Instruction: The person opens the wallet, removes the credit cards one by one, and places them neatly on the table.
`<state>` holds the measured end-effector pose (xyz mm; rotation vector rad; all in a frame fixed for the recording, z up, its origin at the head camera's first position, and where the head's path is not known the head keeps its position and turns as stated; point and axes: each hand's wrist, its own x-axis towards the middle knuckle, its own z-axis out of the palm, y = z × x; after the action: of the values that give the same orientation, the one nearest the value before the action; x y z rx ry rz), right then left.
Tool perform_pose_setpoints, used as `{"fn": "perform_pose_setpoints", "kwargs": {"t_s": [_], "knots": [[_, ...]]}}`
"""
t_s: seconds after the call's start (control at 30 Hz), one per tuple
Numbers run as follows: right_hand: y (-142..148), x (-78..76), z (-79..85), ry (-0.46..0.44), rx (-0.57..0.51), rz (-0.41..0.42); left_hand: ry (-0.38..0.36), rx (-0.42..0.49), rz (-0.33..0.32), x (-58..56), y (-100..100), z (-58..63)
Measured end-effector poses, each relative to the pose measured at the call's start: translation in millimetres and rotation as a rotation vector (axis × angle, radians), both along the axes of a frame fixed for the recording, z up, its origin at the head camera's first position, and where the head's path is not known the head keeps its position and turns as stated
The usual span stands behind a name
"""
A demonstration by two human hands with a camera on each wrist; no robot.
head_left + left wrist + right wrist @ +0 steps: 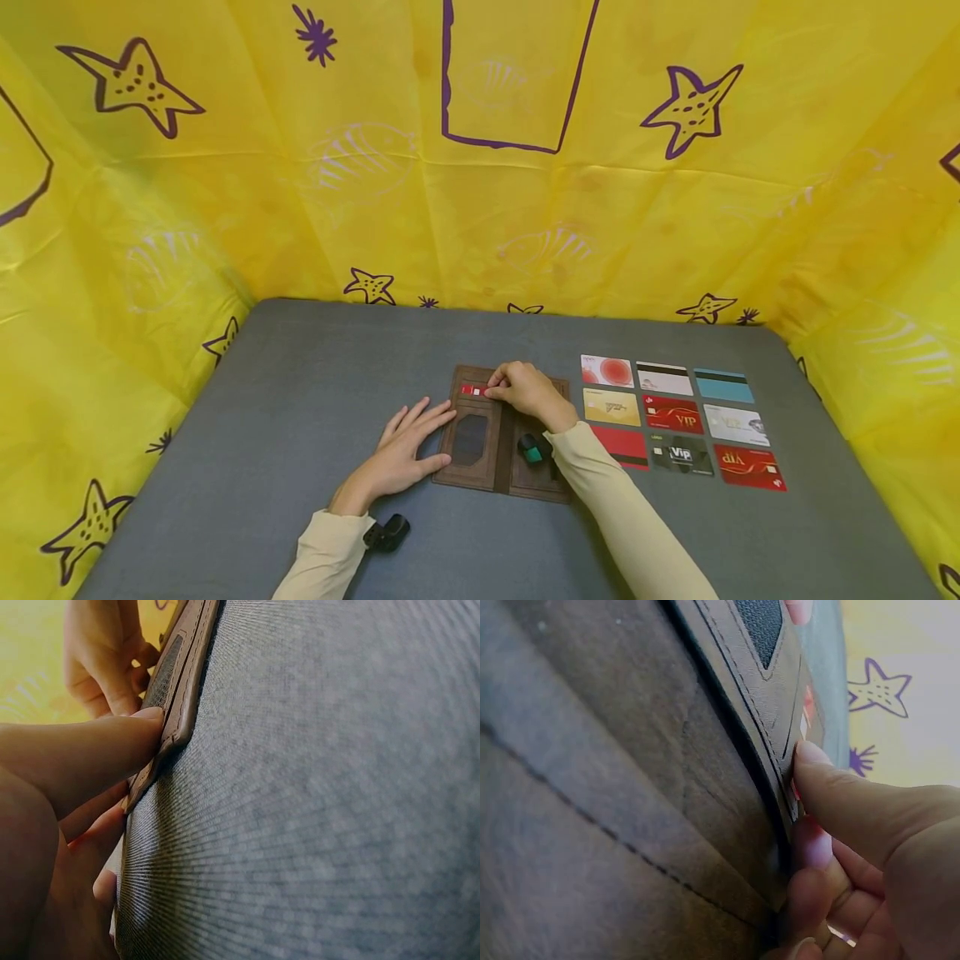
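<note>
A brown wallet (468,477) lies spread open on the grey table. In its upper left slot sits a red card (472,389), mostly tucked in, with a strip showing. My right hand (528,392) pinches the card's right end; in the right wrist view the thumb lies by the red strip (808,705) and the other fingers curl beneath. My left hand (405,450) rests at the wallet's left edge with fingers spread. In the left wrist view its thumb touches the wallet's corner (176,735). The card cannot be seen there.
Right of the wallet, several cards lie in rows, among them a gold card (611,407), a blue card (723,385) and a black Vip card (681,455). A yellow curtain (465,208) with starfish drawings surrounds the table (337,350) at the back and sides.
</note>
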<state>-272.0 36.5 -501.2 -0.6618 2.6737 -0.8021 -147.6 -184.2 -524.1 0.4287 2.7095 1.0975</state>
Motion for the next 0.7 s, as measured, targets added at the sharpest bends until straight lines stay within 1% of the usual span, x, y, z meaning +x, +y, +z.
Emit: {"fn": "perform_pose_setpoints", "kwargs": {"t_s": [0.13,0.3,0.5,0.7], "knots": [[-0.7,0.0,1.2,-0.006,0.010,0.010,-0.002,0.003,0.000,0.1,-0.3,-0.2],[-1.0,-1.6,1.2,-0.015,0.025,0.003,0.000,-0.002,-0.003,-0.2,-0.4,-0.9],[0.8,-4.4,0.8,-0.002,0.012,0.003,0.000,-0.006,-0.006,-0.9,-0.5,-0.8],[2.6,-4.4,-0.5,0.011,0.024,0.011,0.001,-0.004,-0.003,-1.1,-0.4,-0.9]]}}
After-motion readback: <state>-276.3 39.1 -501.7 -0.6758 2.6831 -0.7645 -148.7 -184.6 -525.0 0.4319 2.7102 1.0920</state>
